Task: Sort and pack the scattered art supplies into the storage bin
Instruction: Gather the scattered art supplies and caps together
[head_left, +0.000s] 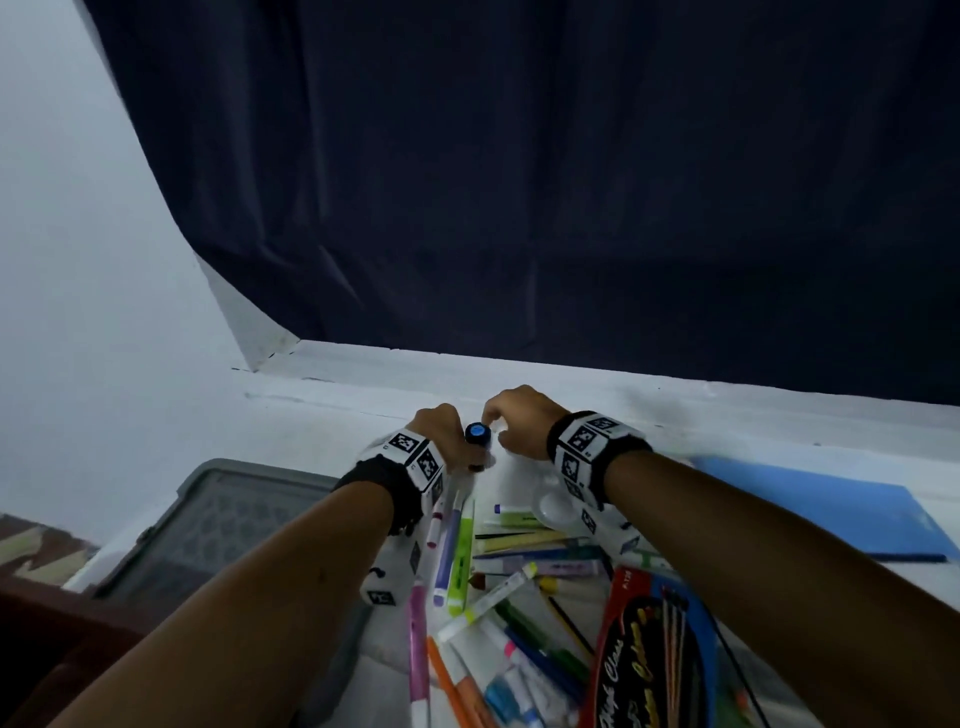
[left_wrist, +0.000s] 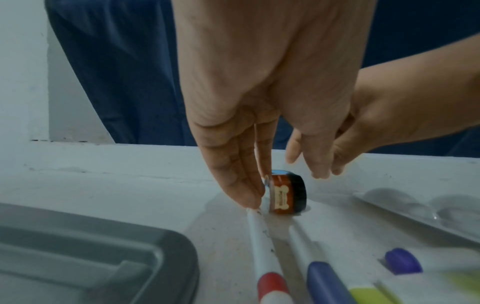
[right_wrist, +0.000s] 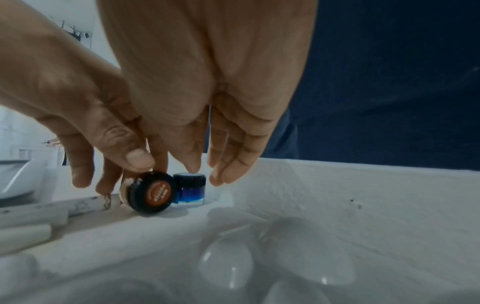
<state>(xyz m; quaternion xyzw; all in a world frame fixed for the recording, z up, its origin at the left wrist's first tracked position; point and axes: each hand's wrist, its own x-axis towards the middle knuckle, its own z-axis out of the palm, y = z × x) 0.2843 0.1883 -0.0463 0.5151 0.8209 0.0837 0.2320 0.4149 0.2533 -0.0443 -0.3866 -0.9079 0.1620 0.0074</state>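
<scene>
A small brown paint jar (left_wrist: 285, 195) with a black lid lies on its side on the white table, by the far wall. My left hand (left_wrist: 283, 185) pinches it, fingers on its base and thumb on the lid rim (right_wrist: 150, 193). Right beside it stands a blue paint jar (right_wrist: 191, 189) with a blue-topped lid (head_left: 478, 434). My right hand (right_wrist: 205, 174) hovers over the blue jar with relaxed, straight fingers and grips nothing. The grey storage bin (head_left: 208, 467) sits at the left, close to my left forearm.
A clear plastic palette (head_left: 545, 499) lies just right of the jars. Several markers and pens (head_left: 452, 561) are strewn toward me, one red-capped (left_wrist: 262, 257). A red brush pack (head_left: 649, 649) and a blue folder (head_left: 831, 509) lie to the right. A dark curtain hangs behind.
</scene>
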